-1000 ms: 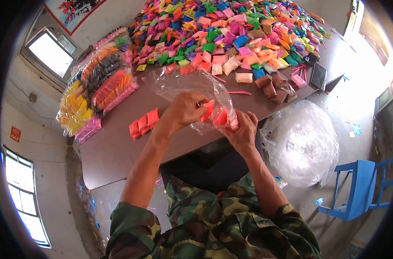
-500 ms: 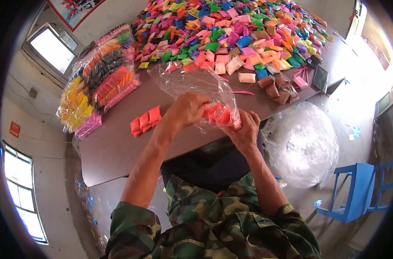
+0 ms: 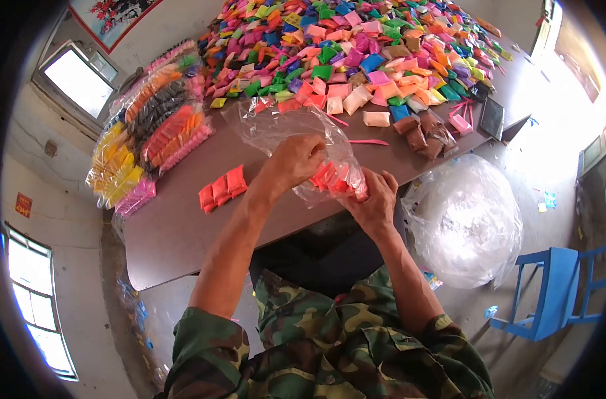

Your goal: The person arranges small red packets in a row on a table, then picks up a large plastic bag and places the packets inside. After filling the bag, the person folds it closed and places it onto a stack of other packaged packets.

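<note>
We hold the clear bag in the grip of our right hand, closed around its lower end, where red packets lie together inside the film. Our left hand is at the bag's near-left side with its fingers curled in; we cannot tell whether that grip pinches film or a packet. The bag's loose upper part spreads beyond the left grip, over the desk. To the left of that grip, a short row of red pouches lies on the desk, apart from our hand. Farther left and beyond are filled bags of coloured packets. The large multicoloured heap lies beyond both grips. Past the right grip we see a pink plastic piece, and farther right the brown packets. Right of that grip, past the desk's edge, is a bulky mass of clear plastic.
</note>
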{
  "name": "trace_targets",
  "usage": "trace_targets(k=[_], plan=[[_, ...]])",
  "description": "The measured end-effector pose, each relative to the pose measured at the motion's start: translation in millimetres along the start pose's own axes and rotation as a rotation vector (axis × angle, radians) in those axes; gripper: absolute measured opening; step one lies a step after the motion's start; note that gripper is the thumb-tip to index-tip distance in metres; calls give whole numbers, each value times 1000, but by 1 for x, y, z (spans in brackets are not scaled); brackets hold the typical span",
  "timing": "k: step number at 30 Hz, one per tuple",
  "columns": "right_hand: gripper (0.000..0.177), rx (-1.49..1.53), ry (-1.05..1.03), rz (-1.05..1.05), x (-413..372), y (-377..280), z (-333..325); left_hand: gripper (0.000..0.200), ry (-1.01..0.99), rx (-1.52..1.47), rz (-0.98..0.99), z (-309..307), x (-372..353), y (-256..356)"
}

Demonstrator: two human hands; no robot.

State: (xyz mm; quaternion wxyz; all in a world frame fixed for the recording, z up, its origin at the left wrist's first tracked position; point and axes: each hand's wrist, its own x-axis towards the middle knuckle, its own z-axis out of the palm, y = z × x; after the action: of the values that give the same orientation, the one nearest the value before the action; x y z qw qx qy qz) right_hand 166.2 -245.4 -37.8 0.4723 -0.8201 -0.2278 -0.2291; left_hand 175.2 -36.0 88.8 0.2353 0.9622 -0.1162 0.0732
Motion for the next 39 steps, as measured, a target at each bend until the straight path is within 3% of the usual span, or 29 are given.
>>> trace_targets(k=[6, 10, 13, 19, 28, 31, 39], plan=[[68, -3, -39, 6, 1, 0, 0, 20, 43, -37, -11, 18, -7, 3], [60, 0, -14, -7, 2, -3, -3, 20, 45, -24, -79, 18, -10, 6], [60, -21, -25, -13, 1, -3, -1, 21, 144, -90, -73, 11, -13, 9], [60, -38, -27, -7, 2, -2, 1, 23, 77, -103, -89, 20, -12, 0], [61, -43, -34, 1, 1, 0, 1, 20, 362, 9, 7, -11, -30, 24], [62, -43, -36, 5, 0, -1, 1, 21, 346, -27, -49, -30, -42, 22], [64, -60, -34, 4, -1, 5, 5, 22, -4, 439, -134, -7, -28, -6]])
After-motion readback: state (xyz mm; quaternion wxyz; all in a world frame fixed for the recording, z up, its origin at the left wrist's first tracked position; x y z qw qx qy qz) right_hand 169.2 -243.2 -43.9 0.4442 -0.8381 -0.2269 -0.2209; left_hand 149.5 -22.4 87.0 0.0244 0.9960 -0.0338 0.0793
